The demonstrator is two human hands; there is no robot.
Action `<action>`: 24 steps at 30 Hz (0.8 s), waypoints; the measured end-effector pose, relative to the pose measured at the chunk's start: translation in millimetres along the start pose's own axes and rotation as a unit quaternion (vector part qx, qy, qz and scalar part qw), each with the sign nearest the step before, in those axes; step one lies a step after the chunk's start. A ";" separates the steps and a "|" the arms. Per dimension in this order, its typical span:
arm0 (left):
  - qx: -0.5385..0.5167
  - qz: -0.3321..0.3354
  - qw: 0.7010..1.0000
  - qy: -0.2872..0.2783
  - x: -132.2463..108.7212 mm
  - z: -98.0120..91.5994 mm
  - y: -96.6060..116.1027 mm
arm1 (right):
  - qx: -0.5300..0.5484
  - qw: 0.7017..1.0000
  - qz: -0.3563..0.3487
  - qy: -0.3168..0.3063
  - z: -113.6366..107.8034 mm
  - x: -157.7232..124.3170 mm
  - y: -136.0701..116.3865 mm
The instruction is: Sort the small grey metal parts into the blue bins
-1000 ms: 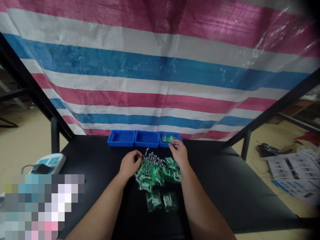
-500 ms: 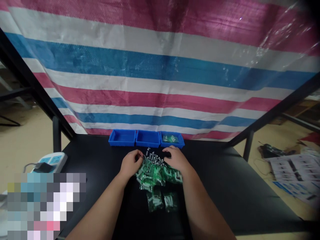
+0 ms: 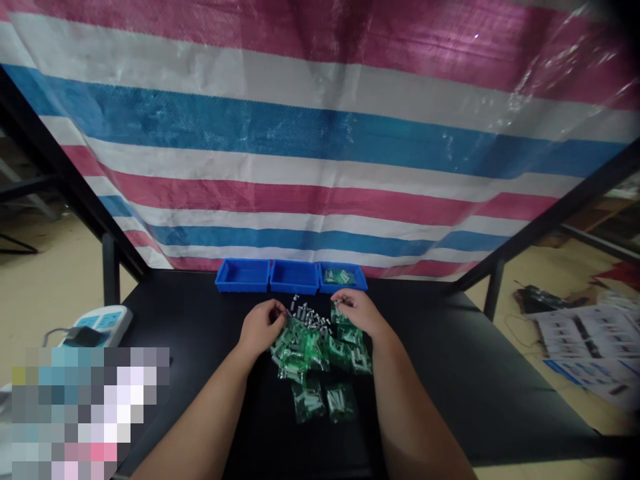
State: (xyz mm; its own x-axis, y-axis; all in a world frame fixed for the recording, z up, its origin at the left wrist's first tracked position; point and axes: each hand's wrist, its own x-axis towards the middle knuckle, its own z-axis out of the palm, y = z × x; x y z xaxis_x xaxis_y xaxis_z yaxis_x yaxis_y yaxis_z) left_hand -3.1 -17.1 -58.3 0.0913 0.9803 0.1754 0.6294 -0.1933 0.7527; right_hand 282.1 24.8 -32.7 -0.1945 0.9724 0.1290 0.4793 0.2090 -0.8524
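A heap of small clear green plastic bags [image 3: 300, 350] with pale parts inside lies on the black table between my hands. Just behind it is a cluster of loose small silvery metal pieces [image 3: 307, 316]. My left hand [image 3: 261, 327] rests at the heap's left edge, thumb and fingers pinched together; what they hold, if anything, is hidden. At the right side my right hand [image 3: 359, 309] has its fingertips closed on the upper part of a small green bag [image 3: 336, 312]. Two more bags lie nearer to me, a left bag [image 3: 309, 401] and a right bag [image 3: 341, 403].
Three blue trays stand along the back: a left tray [image 3: 243, 288], a middle tray [image 3: 294, 289], and a right tray [image 3: 325, 288] with green bags inside. A striped sheet [image 3: 320, 147] hangs behind them. On the left sits a power strip [image 3: 117, 320] with a plug.
My right hand has shifted slightly right and up and its fingers have closed on a green bag. Bags on the heap's right side now lie more spread out. My left hand stays in place.
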 end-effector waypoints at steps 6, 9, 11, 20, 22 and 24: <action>-0.003 -0.002 1.000 0.001 0.3 -0.3 -0.1 | 0.231 0.941 -0.015 0.246 9.0 14.1 2.1; -0.001 -0.003 1.000 0.001 -0.1 -0.9 0.4 | 0.242 0.906 -0.002 0.346 14.0 19.1 11.9; -0.001 -0.001 1.000 0.001 -0.3 -1.1 0.2 | 0.198 0.921 0.010 0.336 14.7 19.7 17.7; -0.010 -0.004 1.000 -0.002 0.1 0.4 -1.3 | -0.018 0.973 -0.014 0.229 9.1 7.5 0.0; -0.007 -0.003 1.000 0.000 0.3 0.5 -1.4 | -0.027 0.987 -0.043 0.149 11.4 2.6 -9.9; -0.004 -0.004 1.000 0.000 0.6 0.3 -1.5 | -0.056 0.995 -0.079 0.037 17.4 -2.8 -21.0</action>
State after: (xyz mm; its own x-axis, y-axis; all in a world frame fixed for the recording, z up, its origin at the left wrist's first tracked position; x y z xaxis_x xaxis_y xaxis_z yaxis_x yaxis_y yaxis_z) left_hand -3.8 -16.2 -59.5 0.0874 0.9817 0.1694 0.6245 -0.1865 0.7584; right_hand 257.6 15.8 -24.0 -0.2126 0.9309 0.2970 0.5410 0.3653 -0.7576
